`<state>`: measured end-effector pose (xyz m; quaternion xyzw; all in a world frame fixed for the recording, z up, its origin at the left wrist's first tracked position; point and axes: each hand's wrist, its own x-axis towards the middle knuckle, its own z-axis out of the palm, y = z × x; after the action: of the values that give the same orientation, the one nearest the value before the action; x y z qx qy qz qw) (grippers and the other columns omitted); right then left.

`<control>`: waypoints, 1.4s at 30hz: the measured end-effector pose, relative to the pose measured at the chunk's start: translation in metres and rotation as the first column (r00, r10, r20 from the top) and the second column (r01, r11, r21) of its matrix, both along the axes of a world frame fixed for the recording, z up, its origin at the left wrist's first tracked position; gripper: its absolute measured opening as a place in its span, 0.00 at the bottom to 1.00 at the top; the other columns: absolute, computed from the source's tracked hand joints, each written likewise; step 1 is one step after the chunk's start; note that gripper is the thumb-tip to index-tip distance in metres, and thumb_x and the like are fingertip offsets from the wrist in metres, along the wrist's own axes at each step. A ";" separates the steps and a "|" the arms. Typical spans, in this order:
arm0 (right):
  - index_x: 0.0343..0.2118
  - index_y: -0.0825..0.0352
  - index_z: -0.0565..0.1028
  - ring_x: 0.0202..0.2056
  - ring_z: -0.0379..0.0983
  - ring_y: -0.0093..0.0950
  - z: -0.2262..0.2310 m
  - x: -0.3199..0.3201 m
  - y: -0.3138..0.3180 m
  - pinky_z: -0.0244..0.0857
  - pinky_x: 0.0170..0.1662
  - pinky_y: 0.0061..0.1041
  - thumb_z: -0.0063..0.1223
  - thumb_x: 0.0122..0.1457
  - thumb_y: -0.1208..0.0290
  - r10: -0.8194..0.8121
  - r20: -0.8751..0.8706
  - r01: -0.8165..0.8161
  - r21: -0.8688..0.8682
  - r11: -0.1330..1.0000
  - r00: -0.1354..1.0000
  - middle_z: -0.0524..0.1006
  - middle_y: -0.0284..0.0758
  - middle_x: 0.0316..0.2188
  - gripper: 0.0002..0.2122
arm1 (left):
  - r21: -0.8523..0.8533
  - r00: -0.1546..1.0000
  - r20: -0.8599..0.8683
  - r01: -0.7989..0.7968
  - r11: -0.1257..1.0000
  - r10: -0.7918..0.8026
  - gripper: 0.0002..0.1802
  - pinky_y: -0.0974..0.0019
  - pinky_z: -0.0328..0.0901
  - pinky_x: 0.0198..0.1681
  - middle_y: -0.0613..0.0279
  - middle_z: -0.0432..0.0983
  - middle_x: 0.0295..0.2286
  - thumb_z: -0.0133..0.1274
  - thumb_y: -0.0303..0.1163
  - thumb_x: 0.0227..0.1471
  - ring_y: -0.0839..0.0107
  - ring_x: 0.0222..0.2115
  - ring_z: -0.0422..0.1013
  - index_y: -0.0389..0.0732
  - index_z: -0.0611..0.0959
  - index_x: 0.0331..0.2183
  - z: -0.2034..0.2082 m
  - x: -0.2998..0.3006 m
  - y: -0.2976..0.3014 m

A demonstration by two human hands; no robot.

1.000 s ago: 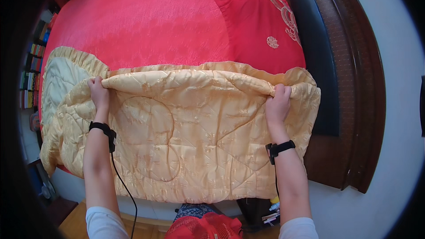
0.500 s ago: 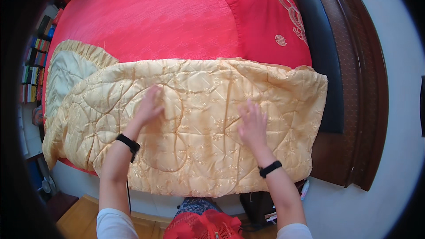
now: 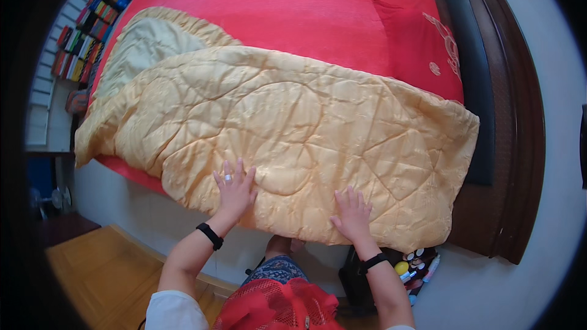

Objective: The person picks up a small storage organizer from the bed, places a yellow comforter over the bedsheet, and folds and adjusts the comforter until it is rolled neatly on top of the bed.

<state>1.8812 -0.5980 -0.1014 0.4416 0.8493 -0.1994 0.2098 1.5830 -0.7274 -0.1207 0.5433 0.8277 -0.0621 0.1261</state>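
Note:
A shiny gold quilt (image 3: pixel 287 128) with curved stitching lies folded along the near side of the bed. Its far left corner is turned to show a pale lining (image 3: pixel 150 46) edged with a gold ruffle. My left hand (image 3: pixel 234 192), with a ring on one finger, rests on the quilt close to its near edge, fingers spread. Farther right, my right hand (image 3: pixel 353 214) lies on the same near part, fingers also apart. Neither hand grips the fabric. A black band circles each wrist.
Red bedding (image 3: pixel 293 15) covers the bed beyond the quilt, with a red pillow (image 3: pixel 419 49) by the dark headboard (image 3: pixel 474 79). Books (image 3: pixel 79 46) fill a shelf at the left. Below right stands a black container (image 3: pixel 358 278) beside small bottles. A wooden cabinet (image 3: pixel 110 269) is at lower left.
Both hands have come back from the quilt's middle to its near edge. The view has shifted, so more of the bookshelf and the small items at lower right show.

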 end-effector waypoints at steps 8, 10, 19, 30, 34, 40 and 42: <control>0.60 0.50 0.52 0.61 0.42 0.48 0.006 -0.052 -0.072 0.41 0.56 0.60 0.56 0.47 0.59 -0.035 0.057 0.038 -0.050 0.998 0.998 0.45 0.41 0.62 0.36 | -0.061 0.890 0.454 -0.002 0.998 0.029 0.40 0.39 0.48 0.54 0.51 0.49 0.58 0.54 0.55 0.41 0.38 0.56 0.48 0.58 0.62 0.56 -0.042 -0.035 -0.085; 0.60 0.52 0.53 0.60 0.43 0.49 0.012 -0.086 -0.087 0.42 0.56 0.58 0.57 0.46 0.62 -0.018 -0.016 0.018 0.004 1.000 1.000 0.46 0.43 0.61 0.36 | -0.013 0.826 0.564 -0.008 1.000 0.014 0.37 0.42 0.51 0.54 0.53 0.52 0.57 0.54 0.53 0.42 0.41 0.56 0.50 0.57 0.65 0.54 -0.057 -0.041 -0.088; 0.58 0.53 0.56 0.59 0.47 0.48 0.019 -0.356 -0.143 0.45 0.55 0.55 0.58 0.43 0.63 0.190 -0.619 -0.183 0.075 0.980 0.762 0.49 0.42 0.61 0.36 | 0.193 0.285 0.951 -0.262 0.946 -0.116 0.19 0.61 0.62 0.48 0.52 0.73 0.41 0.49 0.35 0.49 0.59 0.43 0.69 0.38 0.75 0.44 -0.007 -0.144 -0.196; 0.59 0.41 0.54 0.63 0.39 0.46 -0.020 -0.564 -0.252 0.38 0.53 0.68 0.54 0.45 0.52 0.350 0.169 -0.325 -0.157 0.933 0.922 0.46 0.29 0.63 0.35 | 0.427 0.702 0.539 -0.704 0.568 0.465 0.33 0.57 0.52 0.56 0.52 0.61 0.51 0.53 0.29 0.41 0.55 0.53 0.57 0.42 0.67 0.52 0.021 -0.430 -0.431; 0.59 0.41 0.53 0.63 0.38 0.46 -0.039 -0.560 -0.253 0.38 0.53 0.68 0.53 0.45 0.52 0.398 0.221 -0.372 -0.150 0.916 0.890 0.46 0.29 0.63 0.35 | 0.392 0.755 0.316 -0.656 0.645 0.575 0.43 0.47 0.46 0.58 0.53 0.49 0.58 0.57 0.33 0.39 0.47 0.57 0.47 0.51 0.58 0.57 0.025 -0.487 -0.411; 0.61 0.41 0.49 0.63 0.36 0.46 -0.041 -0.578 -0.254 0.38 0.54 0.68 0.52 0.47 0.51 0.426 0.342 -0.372 -0.212 0.904 0.838 0.43 0.29 0.64 0.37 | 0.302 0.764 0.130 -0.637 0.709 0.632 0.48 0.35 0.40 0.57 0.56 0.41 0.60 0.59 0.38 0.37 0.45 0.59 0.40 0.59 0.54 0.59 0.011 -0.538 -0.367; 0.61 0.40 0.48 0.63 0.35 0.46 -0.046 -0.578 -0.255 0.38 0.54 0.67 0.52 0.47 0.51 0.421 0.352 -0.366 -0.214 0.906 0.836 0.43 0.30 0.64 0.37 | 0.223 0.782 0.092 -0.620 0.752 0.617 0.47 0.35 0.39 0.57 0.58 0.41 0.60 0.58 0.39 0.38 0.44 0.59 0.39 0.59 0.53 0.59 0.000 -0.552 -0.357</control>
<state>1.3033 -0.8532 -0.1471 0.2723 0.8470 -0.1179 0.4411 1.0308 -1.0847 -0.1210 0.2510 0.9609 0.0874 0.0776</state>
